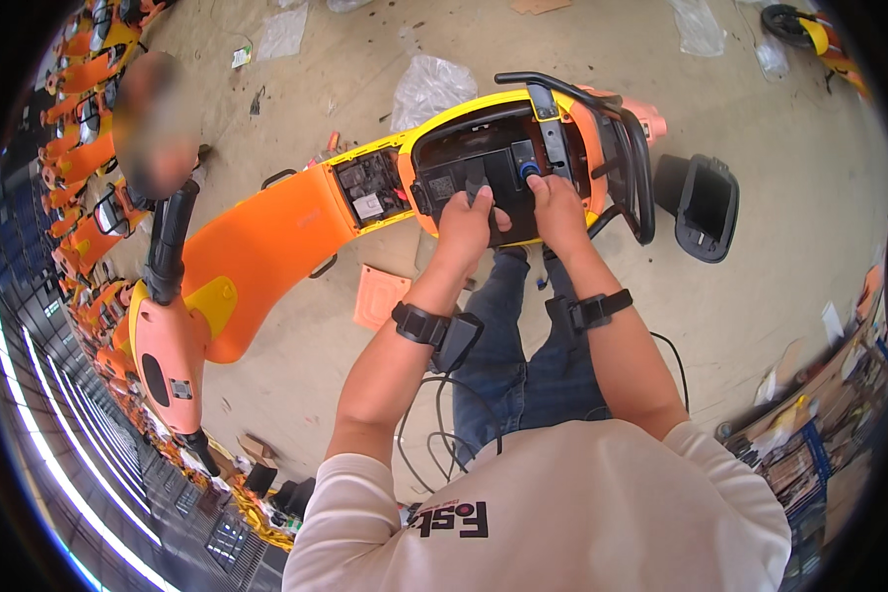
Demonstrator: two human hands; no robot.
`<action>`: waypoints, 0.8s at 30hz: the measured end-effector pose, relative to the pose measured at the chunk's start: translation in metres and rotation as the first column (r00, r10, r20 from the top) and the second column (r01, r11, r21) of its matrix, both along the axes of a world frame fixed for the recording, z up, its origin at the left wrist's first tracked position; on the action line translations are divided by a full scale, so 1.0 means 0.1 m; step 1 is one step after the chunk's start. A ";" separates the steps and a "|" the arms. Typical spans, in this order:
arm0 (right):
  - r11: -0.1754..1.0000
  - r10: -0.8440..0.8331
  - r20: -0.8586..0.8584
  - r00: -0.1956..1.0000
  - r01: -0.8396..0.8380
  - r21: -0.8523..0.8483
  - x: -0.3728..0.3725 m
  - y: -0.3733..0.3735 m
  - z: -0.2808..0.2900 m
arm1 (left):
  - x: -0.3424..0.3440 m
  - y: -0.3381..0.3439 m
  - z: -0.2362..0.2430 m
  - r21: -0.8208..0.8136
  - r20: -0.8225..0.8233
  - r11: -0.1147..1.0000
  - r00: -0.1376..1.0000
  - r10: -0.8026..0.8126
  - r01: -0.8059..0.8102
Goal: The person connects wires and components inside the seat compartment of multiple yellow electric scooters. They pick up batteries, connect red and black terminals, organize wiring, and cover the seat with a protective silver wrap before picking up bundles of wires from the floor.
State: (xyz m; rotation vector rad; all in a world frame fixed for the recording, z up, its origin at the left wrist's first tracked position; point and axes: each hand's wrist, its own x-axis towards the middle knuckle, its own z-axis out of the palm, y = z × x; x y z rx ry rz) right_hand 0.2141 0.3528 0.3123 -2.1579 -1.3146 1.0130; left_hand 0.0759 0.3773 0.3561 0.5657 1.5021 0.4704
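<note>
An orange and yellow scooter point(266, 227) lies across my view, its rear compartment point(409, 148) uncovered. A black box with a label point(442, 185) sits inside. My left hand point(474, 222) is closed on a black handle point(476, 183) on the box's top. My right hand point(555, 212) grips a blue connector point(529, 169) at the box's right side, thumb on it. Left of the compartment, a narrow open bay point(370, 183) shows dark parts.
A black bin-like part point(720, 207) lies to the right, an orange panel point(380, 291) below the scooter. Plastic bags point(434, 89) lie on the floor point(326, 79). Rows of scooters point(89, 158) line the left. Cardboard and scraps point(789, 414) lie at lower right. Cables point(681, 360) hang near my legs.
</note>
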 end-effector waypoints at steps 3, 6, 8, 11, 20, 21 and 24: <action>0.921 -0.312 -0.367 0.876 0.183 -0.345 -0.02 0.07 0.11 | 0.02 0.01 0.00 -0.003 -0.005 1.000 1.000 -0.015 0.015; 0.856 -0.460 -0.459 0.760 0.242 -0.457 -0.08 0.12 0.24 | 0.00 0.00 -0.04 0.025 0.001 0.999 1.000 -0.025 0.025; 0.938 -0.288 -0.308 0.907 0.203 -0.280 -0.03 0.04 -0.05 | 0.03 0.01 -0.04 0.028 0.011 0.999 1.000 -0.028 0.028; 0.994 -0.072 -0.040 0.997 0.068 -0.087 -0.02 0.01 -0.10 | 0.04 0.01 -0.02 0.029 0.020 0.999 1.000 -0.024 0.023; 0.850 -0.426 -0.406 0.809 0.204 -0.486 -0.05 0.19 0.35 | 0.00 0.00 -0.04 0.021 0.023 1.000 1.000 -0.013 0.013; 0.871 -0.389 -0.399 0.831 0.190 -0.454 -0.04 0.18 0.34 | 0.00 0.00 -0.04 0.028 0.028 1.000 0.999 -0.014 0.014; 1.000 0.030 -0.095 0.995 -0.030 0.009 0.08 0.08 -0.13 | 0.03 0.02 -0.03 0.038 0.001 0.997 0.998 -0.065 0.065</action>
